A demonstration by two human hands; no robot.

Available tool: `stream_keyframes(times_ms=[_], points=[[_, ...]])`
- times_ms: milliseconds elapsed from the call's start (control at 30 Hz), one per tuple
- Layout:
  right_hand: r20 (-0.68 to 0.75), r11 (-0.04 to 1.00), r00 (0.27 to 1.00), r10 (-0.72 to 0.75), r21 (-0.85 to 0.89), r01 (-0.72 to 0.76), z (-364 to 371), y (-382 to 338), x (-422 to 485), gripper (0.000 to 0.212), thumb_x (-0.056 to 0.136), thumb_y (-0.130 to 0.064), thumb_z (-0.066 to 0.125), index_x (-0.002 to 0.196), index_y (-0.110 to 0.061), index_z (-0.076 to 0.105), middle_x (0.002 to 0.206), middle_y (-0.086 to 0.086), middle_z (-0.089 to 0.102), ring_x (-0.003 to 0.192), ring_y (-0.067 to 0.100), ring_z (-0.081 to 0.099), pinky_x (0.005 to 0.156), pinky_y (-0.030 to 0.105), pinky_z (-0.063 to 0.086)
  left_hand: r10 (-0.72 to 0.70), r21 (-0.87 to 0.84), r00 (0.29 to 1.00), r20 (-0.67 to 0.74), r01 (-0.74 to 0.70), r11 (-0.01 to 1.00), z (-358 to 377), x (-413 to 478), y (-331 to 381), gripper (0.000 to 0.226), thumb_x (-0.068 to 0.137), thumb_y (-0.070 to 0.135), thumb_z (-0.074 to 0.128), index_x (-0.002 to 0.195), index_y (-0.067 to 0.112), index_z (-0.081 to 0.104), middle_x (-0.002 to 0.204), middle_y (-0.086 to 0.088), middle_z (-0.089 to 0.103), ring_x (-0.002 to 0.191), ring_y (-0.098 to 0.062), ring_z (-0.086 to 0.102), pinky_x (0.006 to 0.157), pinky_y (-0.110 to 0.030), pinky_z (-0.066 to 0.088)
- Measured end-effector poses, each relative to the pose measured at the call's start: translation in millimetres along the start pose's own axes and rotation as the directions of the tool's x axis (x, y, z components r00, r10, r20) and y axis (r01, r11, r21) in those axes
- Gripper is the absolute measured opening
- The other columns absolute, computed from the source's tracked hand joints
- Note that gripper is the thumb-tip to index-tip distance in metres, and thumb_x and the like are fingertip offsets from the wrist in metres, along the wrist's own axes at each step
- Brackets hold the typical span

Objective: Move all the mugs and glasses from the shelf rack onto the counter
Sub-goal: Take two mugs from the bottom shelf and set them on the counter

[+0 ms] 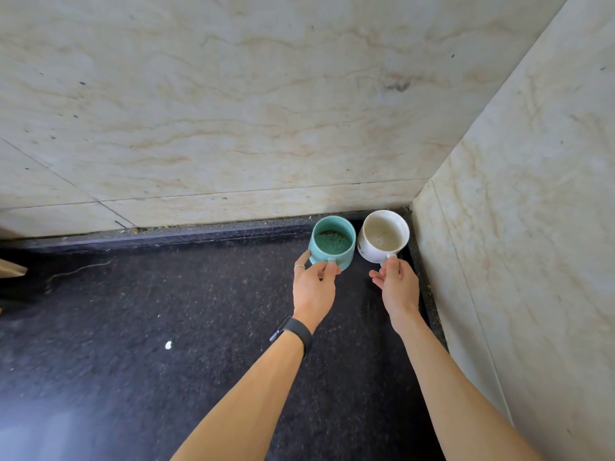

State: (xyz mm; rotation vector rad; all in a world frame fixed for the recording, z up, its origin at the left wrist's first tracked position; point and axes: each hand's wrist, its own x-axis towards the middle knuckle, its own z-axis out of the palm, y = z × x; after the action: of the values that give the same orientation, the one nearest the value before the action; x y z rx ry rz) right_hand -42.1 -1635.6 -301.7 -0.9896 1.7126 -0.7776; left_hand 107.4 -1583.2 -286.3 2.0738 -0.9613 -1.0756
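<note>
A teal mug (332, 239) stands upright near the back right corner of the dark counter (166, 311). My left hand (314, 287) pinches its handle from the front. Just to its right, close to the corner, is a white mug (382, 236), also upright. My right hand (397, 287) grips that mug's handle. The two mugs stand side by side, almost touching. Whether their bases rest on the counter cannot be told. The shelf rack is out of view.
Marble walls (266, 111) close off the counter at the back and on the right (515, 227). A brown object (11, 269) pokes in at the left edge. A small white speck (168, 344) lies on the counter. A black band is on my left wrist.
</note>
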Motion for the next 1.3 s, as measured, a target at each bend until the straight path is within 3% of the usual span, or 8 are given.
stream_keyframes(times_ms=[67, 200, 333, 633, 800, 900, 1167, 1300], points=[[-0.019, 1.000, 1.000, 0.013, 0.004, -0.013, -2.0, 0.0, -1.1, 0.037, 0.108, -0.032, 0.039, 0.079, -0.014, 0.055, 0.087, -0.002, 0.068, 0.081, 0.010, 0.076, 0.092, 0.044, 0.059, -0.001, -0.008, 1.000, 0.001, 0.001, 1.000, 0.1, -1.0, 1.3, 0.029, 0.101, 0.036, 0.051, 0.101, 0.021, 0.075, 0.156, 0.003, 0.029, 0.088, 0.001, 0.055, 0.087, -0.018, 0.035], [-0.028, 0.998, 0.999, -0.017, -0.059, 0.016, -6.1, -2.2, -3.5, 0.036, 0.107, -0.035, 0.038, 0.084, -0.016, 0.057, 0.087, -0.007, 0.069, 0.078, 0.008, 0.075, 0.090, 0.042, 0.060, 0.012, -0.013, 1.000, -0.004, -0.012, 1.000, 3.0, -1.7, 6.1, 0.030, 0.101, 0.036, 0.051, 0.100, 0.021, 0.076, 0.156, 0.003, 0.030, 0.078, 0.020, 0.051, 0.084, -0.015, 0.033], [-0.011, 0.996, 1.000, -0.025, -0.092, 0.024, -9.5, -1.6, -3.6, 0.035, 0.107, -0.038, 0.039, 0.095, -0.014, 0.061, 0.092, -0.010, 0.069, 0.079, 0.005, 0.074, 0.090, 0.042, 0.060, 0.023, -0.020, 1.000, 0.003, -0.023, 1.000, 7.3, -1.8, 9.8, 0.029, 0.101, 0.036, 0.051, 0.099, 0.020, 0.076, 0.157, 0.003, 0.031, 0.081, 0.003, 0.055, 0.085, -0.020, 0.038], [-0.033, 0.998, 0.999, -0.020, -0.067, 0.017, -9.7, -6.7, 0.4, 0.033, 0.105, -0.037, 0.043, 0.085, -0.020, 0.062, 0.081, -0.007, 0.071, 0.084, 0.018, 0.075, 0.094, 0.050, 0.056, 0.029, -0.018, 0.999, -0.044, -0.030, 0.999, 11.6, -4.0, 14.0, 0.032, 0.101, 0.034, 0.050, 0.100, 0.014, 0.076, 0.158, -0.002, 0.031, 0.100, -0.012, 0.060, 0.089, -0.021, 0.037], [-0.016, 0.999, 1.000, 0.005, -0.046, -0.006, -7.2, -7.1, -3.3, 0.038, 0.104, -0.041, 0.045, 0.078, -0.022, 0.066, 0.078, -0.006, 0.074, 0.081, 0.016, 0.075, 0.092, 0.048, 0.058, 0.030, -0.007, 0.993, -0.110, -0.031, 0.999, 18.6, -7.6, 14.5, 0.035, 0.101, 0.035, 0.049, 0.094, 0.015, 0.077, 0.158, -0.003, 0.034, 0.103, -0.009, 0.056, 0.084, -0.020, 0.032], [-0.023, 0.999, 1.000, -0.017, -0.044, 0.016, -2.0, -3.6, -7.1, 0.040, 0.105, -0.039, 0.044, 0.076, -0.022, 0.066, 0.078, -0.006, 0.073, 0.078, 0.016, 0.075, 0.090, 0.048, 0.059, 0.027, -0.005, 0.990, -0.136, -0.028, 1.000, 26.2, -9.8, 16.3, 0.038, 0.102, 0.034, 0.048, 0.093, 0.013, 0.077, 0.158, -0.009, 0.034, 0.133, -0.015, 0.047, 0.086, -0.019, 0.031], [0.001, 0.998, 1.000, -0.001, -0.061, 0.001, -9.2, -9.5, -8.8, 0.034, 0.105, -0.043, 0.043, 0.101, -0.017, 0.065, 0.101, -0.004, 0.071, 0.076, 0.007, 0.073, 0.091, 0.044, 0.059, 0.037, 0.035, 0.995, -0.097, -0.034, 0.999, 26.5, -8.0, 17.9, 0.042, 0.104, 0.033, 0.044, 0.097, 0.005, 0.076, 0.156, -0.017, 0.036, 0.146, -0.018, 0.029, 0.102, -0.027, 0.036], [-0.043, 0.999, 0.999, 0.015, -0.051, -0.017, -24.4, -16.0, -36.6, 0.040, 0.102, -0.046, 0.049, 0.128, -0.016, 0.059, 0.121, -0.005, 0.064, 0.077, 0.007, 0.075, 0.088, 0.037, 0.060, 0.002, 0.114, 0.999, 0.042, -0.007, 0.993, 2.3, -14.5, 19.9, 0.038, 0.099, 0.039, 0.049, 0.116, 0.010, 0.067, 0.150, -0.012, 0.041, 0.130, -0.024, 0.049, 0.096, -0.032, 0.043]])
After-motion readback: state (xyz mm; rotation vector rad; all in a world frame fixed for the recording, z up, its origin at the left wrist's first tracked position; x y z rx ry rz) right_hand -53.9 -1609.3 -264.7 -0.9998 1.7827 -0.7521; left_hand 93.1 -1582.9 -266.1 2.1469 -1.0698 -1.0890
